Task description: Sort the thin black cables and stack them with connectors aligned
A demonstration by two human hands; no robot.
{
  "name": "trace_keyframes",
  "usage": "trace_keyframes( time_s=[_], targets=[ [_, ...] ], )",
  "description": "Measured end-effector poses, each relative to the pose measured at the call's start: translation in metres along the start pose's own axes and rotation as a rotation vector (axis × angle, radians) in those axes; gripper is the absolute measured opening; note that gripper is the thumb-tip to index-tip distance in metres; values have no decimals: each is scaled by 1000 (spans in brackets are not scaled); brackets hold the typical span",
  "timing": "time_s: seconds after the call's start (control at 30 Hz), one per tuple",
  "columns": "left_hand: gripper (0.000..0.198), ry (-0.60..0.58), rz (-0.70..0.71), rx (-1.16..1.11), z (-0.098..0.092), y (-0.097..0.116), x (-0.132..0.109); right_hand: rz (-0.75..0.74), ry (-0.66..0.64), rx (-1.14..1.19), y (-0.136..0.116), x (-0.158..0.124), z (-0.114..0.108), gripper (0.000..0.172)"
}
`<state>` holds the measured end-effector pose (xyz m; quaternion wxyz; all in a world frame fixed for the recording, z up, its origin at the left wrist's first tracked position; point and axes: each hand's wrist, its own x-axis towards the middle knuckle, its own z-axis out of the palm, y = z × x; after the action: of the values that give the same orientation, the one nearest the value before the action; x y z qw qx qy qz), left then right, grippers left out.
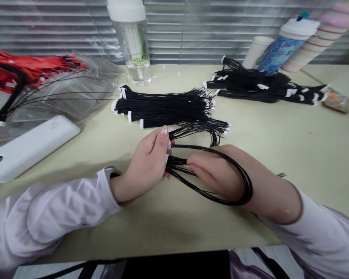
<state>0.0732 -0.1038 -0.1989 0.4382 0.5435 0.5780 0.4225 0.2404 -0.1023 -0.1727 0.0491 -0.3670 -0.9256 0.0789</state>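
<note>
My left hand (147, 162) is closed on the white connector end of a black wire harness (247, 182), thumb on top. From the connector the black wires run right and bend in a loop over my right wrist. My right hand (216, 170) pinches the wires close to the connector, its fingers pressed together. Just beyond my hands lies a flat pile of black wire harnesses (163, 106), white connectors at the left and bare-looking tips at the right. Some loose wires of that pile reach close to my left thumb.
A white power bank (35, 147) lies at the left, below red wire bundles (46, 68) on clear plastic bags (90, 87). A clear bottle (136, 46) stands at the back. More black harnesses (250, 83) lie at back right, near a blue tumbler (286, 46) and a pink-and-white cup (320, 37).
</note>
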Motion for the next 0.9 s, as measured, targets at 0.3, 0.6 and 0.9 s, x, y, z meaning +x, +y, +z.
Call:
trace_keyframes(
  time_s=[0.3, 0.6, 0.9],
  targets=[
    [39, -10, -6, -15, 0, -5, 0, 461, 700, -56, 18, -19, -46, 15],
    [38, -62, 33, 20, -1, -5, -3, 332, 740, 642, 10, -5, -34, 26],
    [34, -68, 82, 50, -1, -6, -5, 157, 360, 234, 3, 8, -8, 14]
  ],
)
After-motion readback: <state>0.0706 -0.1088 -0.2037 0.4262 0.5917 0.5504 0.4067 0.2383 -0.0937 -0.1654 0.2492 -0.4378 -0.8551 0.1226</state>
